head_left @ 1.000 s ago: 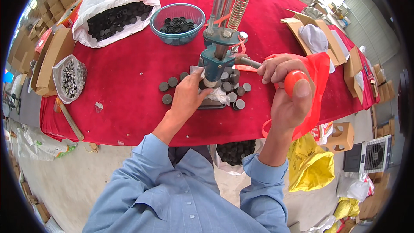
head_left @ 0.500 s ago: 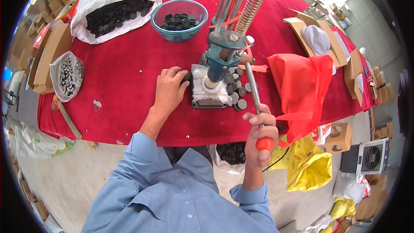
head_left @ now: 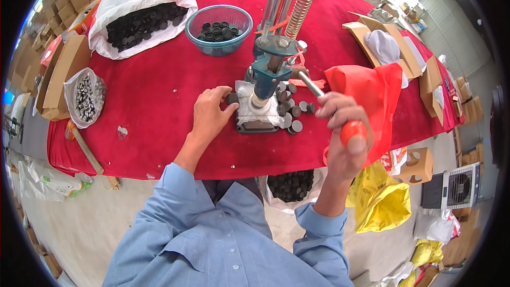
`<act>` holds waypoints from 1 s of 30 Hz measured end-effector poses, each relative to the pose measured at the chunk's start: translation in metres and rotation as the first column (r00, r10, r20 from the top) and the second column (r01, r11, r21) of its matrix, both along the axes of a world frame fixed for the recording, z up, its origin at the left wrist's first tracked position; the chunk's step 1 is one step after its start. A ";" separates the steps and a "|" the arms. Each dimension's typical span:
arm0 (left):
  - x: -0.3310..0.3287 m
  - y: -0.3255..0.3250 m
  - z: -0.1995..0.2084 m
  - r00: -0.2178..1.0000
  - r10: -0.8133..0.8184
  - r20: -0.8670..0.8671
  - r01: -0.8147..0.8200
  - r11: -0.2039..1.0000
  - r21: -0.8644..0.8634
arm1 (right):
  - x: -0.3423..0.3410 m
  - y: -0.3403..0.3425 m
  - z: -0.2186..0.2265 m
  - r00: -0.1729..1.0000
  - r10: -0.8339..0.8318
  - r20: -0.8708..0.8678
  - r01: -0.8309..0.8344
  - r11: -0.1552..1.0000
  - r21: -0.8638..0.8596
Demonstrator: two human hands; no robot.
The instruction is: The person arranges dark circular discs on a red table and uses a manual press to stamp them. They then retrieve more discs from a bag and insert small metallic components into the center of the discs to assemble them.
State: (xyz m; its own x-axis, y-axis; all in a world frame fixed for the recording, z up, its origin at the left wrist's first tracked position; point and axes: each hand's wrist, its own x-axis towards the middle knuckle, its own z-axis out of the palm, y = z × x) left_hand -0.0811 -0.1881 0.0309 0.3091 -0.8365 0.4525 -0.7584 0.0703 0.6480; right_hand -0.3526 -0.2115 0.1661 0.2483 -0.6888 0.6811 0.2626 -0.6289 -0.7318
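A green hand-lever press (head_left: 272, 72) with steel columns and a coil spring (head_left: 304, 10) stands before me. Its ram rests low on a base wrapped in white film (head_left: 249, 111). My right hand (head_left: 342, 151) is closed round the steel lever (head_left: 310, 83), near its red ball knob (head_left: 353, 132). At the base's left edge, my left hand (head_left: 207, 114) pinches a small black disc (head_left: 231, 98) between thumb and fingers. Several grey and black discs (head_left: 296, 111) lie loose just right of the base. What sits beneath the ram is hidden.
Behind my left hand are a clear bowl (head_left: 194, 24) of black caps and a white sack (head_left: 109, 48) of black discs. A bag of metal pieces (head_left: 85, 98) and a hammer (head_left: 87, 151) lie left. A red bag (head_left: 366, 90) hangs over the table's right front edge.
My right hand has raised the lever, moving up and to the right. The left hand stays by the base with the black disc, its fingers shifting slightly.
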 end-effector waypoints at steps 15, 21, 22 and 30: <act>-0.028 -0.002 0.000 0.989 -0.111 0.095 0.113 0.993 -0.024 | 0.008 -0.027 0.028 0.994 0.108 -0.019 -0.106 0.990 0.097; -0.028 -0.008 0.011 0.972 -0.175 0.155 0.173 0.984 0.027 | 0.013 -0.027 0.030 0.995 0.089 0.053 -0.093 0.992 0.087; -0.027 -0.007 0.014 0.974 -0.188 0.128 0.182 0.982 0.058 | 0.010 -0.027 0.029 0.995 0.102 0.012 -0.103 0.991 0.091; -0.025 -0.009 0.033 0.968 -0.253 0.010 0.246 0.950 0.191 | 0.008 -0.028 0.027 0.994 0.104 -0.018 -0.102 0.991 0.088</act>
State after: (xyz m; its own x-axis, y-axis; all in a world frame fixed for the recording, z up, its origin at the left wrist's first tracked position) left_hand -0.1061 -0.1975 0.0634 0.0670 -0.9553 0.2879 -0.7540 0.1405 0.6417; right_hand -0.3441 -0.2393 0.1930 0.3361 -0.7148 0.6133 0.3056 -0.5332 -0.7889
